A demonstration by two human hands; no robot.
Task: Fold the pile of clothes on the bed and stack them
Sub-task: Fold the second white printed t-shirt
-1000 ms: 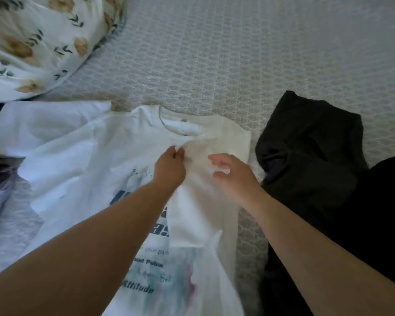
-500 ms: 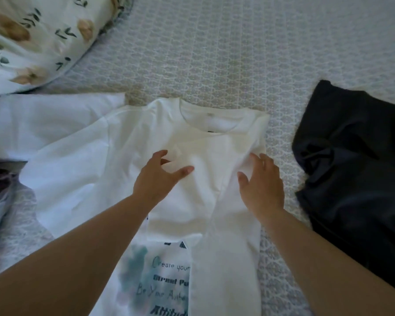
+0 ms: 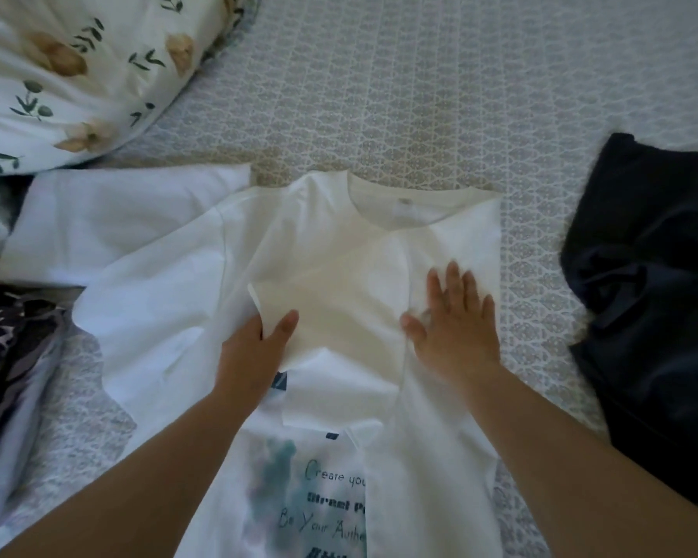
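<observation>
A white printed T-shirt (image 3: 323, 251) lies face up on the patterned bed cover (image 3: 420, 94), its right side and sleeve folded in over the chest. My left hand (image 3: 254, 352) holds the edge of the folded-in sleeve, thumb on top and fingers tucked under the cloth. My right hand (image 3: 452, 320) presses flat on the folded right side with its fingers spread. A dark navy garment (image 3: 653, 300) lies crumpled to the right. Another white garment (image 3: 109, 223) lies at the left, partly under the shirt.
A floral pillow (image 3: 69, 70) fills the far left corner. A dark patterned garment (image 3: 5, 356) and pale cloth lie at the left edge.
The folded sleeve now lies flatter on the chest. My left hand slid left to the sleeve's edge and took hold of it; my right hand spread flat, pressing the fold.
</observation>
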